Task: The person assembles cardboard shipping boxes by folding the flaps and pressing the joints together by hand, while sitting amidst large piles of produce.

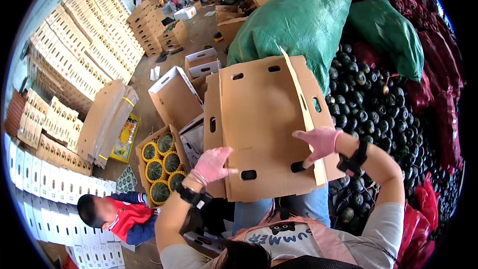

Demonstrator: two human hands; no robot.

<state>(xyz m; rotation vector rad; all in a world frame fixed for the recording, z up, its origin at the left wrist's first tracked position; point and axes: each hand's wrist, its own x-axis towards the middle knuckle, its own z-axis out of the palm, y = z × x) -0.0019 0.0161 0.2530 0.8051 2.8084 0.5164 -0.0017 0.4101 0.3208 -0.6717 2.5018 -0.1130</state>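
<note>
Overhead, both gloved hands' fingers gripping flat cardboard box [259, 129], left hand [211, 165] at bottom edge, right hand [321, 142] (flap side)

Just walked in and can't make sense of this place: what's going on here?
A person in pink gloves holds a flat brown cardboard box with both hands, the left hand at its lower left corner, the right hand on its right flap. A heap of dark green squashes lies to the right. An open box of squashes in yellow sleeves sits lower left, beside a child.
</note>
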